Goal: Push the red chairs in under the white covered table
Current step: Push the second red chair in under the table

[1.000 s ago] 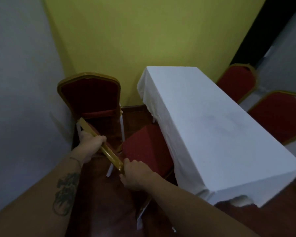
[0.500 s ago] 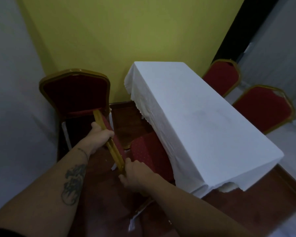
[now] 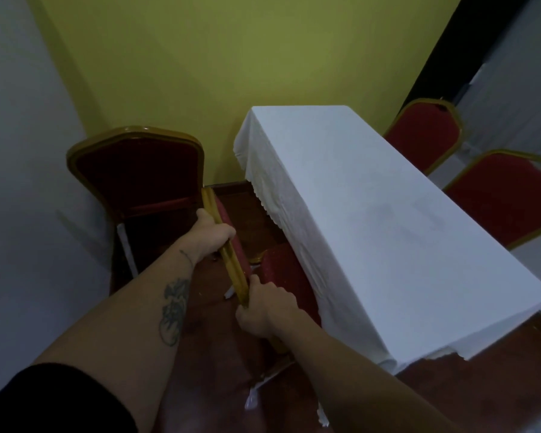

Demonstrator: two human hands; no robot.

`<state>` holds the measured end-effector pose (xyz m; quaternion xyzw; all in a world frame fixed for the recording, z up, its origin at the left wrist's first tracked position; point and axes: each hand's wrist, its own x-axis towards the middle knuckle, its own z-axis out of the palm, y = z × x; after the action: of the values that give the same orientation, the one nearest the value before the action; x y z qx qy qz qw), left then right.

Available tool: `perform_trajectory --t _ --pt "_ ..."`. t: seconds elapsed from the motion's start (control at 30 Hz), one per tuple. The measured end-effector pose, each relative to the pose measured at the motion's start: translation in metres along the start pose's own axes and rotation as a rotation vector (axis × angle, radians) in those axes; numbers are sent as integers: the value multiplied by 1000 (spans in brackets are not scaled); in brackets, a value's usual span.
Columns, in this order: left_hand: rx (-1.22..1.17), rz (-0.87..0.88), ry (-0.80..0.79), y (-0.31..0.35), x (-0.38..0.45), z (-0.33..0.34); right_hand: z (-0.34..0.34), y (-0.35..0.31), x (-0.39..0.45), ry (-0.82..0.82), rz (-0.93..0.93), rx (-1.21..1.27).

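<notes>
A red chair with a gold frame stands at the near left side of the white covered table; its seat reaches under the hanging cloth. My left hand grips the top of its gold backrest rim, and my right hand grips the rim's nearer end. A second red chair stands behind it in the corner, apart from the table. Two more red chairs stand along the table's far right side.
A yellow wall closes the far end and a pale wall runs along the left, leaving a narrow strip of dark red floor between the corner chair and the table. The chair's white legs show near my right forearm.
The held chair's backrest has swung from slanting across the view to nearly parallel with the table's edge, and its seat has slid further under the cloth. Both hands kept their grip.
</notes>
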<state>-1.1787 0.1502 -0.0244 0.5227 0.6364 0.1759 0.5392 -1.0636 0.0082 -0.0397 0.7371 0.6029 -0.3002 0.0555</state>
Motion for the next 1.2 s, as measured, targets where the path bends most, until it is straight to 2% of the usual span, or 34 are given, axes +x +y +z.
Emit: perform_trajectory --t 0.23,0.43,0.53,0.77,0.9,1.2 --pt "98 51 36 17 16 19 -13 11 15 -13 25 45" --pt "224 -40 -102 31 12 6 -41 30 30 -95 -15 60" --pt "225 -52 -133 39 10 -6 -68 32 44 -24 -91 101" --pt "162 49 178 67 10 -59 -133 15 89 52 -277 157" --pt "115 92 418 70 14 -88 -168 -5 117 81 -406 140" --pt "150 33 506 56 59 -151 -200 -72 189 134 -489 49"
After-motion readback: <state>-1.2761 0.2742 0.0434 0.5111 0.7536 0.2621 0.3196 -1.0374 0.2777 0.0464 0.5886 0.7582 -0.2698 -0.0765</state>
